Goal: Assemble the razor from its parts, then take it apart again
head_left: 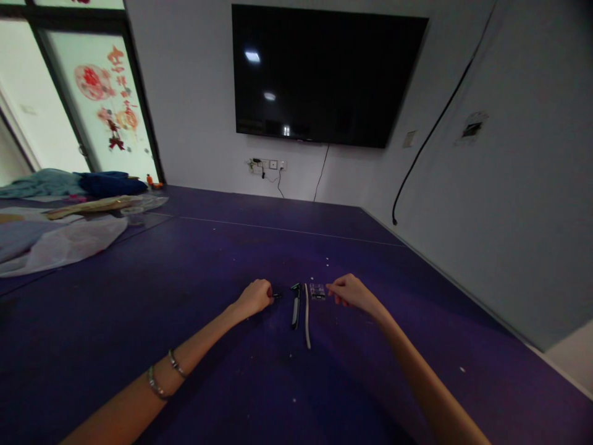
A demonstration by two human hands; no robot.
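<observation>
My left hand [257,295] is closed, and a small dark object [277,296] of unclear kind sticks out from its fingertips. Right of it, a razor [295,309] with a black and grey handle lies lengthwise on the purple surface. Beside the razor runs a thin, pale, slightly curved strip or cord [307,318]. A small, partly see-through patterned piece [317,291] lies just left of my right hand [349,290]. The thumb and index finger of that hand are pinched together at the piece's edge; whether they grip it is too small to tell.
The purple surface [208,358] has small white specks [462,369]. At the left lie a white plastic bag [69,247] and folded blue cloth [111,183]. A television [324,74] hangs on the far wall above sockets [273,164]. A black cable [430,133] dangles at the right wall.
</observation>
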